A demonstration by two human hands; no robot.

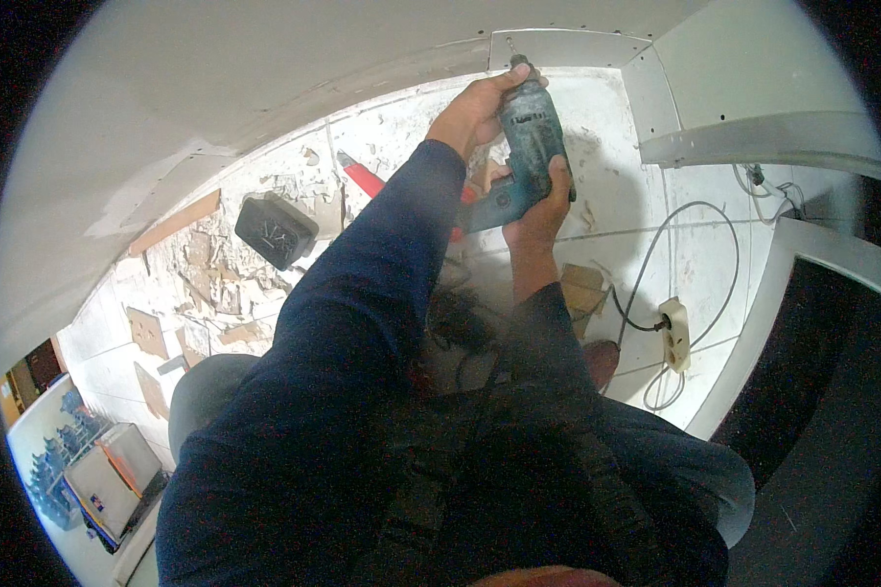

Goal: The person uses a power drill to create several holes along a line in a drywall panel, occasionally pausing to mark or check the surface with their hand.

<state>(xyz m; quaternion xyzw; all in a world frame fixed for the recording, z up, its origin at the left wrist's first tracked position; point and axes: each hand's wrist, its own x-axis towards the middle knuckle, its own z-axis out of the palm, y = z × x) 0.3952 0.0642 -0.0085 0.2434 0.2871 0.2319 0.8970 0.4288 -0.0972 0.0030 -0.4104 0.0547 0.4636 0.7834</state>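
A dusty blue-green power drill point(531, 127) is held out in front of me in both hands. My left hand point(475, 110) is closed round its front, with fingers up by the chuck. My right hand point(543, 210) wraps the handle end. The thin drill bit point(510, 45) points at a white panel strip point(568, 49) low on the wall; whether it touches, I cannot tell. Under my left forearm lies a red-handled tool point(362, 179), partly covered. A black box point(276, 230) with small pieces in it stands left of that forearm.
Broken plaster and scraps point(210, 274) litter the white tiled floor on the left. To the right lie a white socket strip point(673, 333) and a looping cable point(729, 230). A white-framed dark panel point(793, 323) borders the right side. Stacked boxes point(113, 479) sit at lower left.
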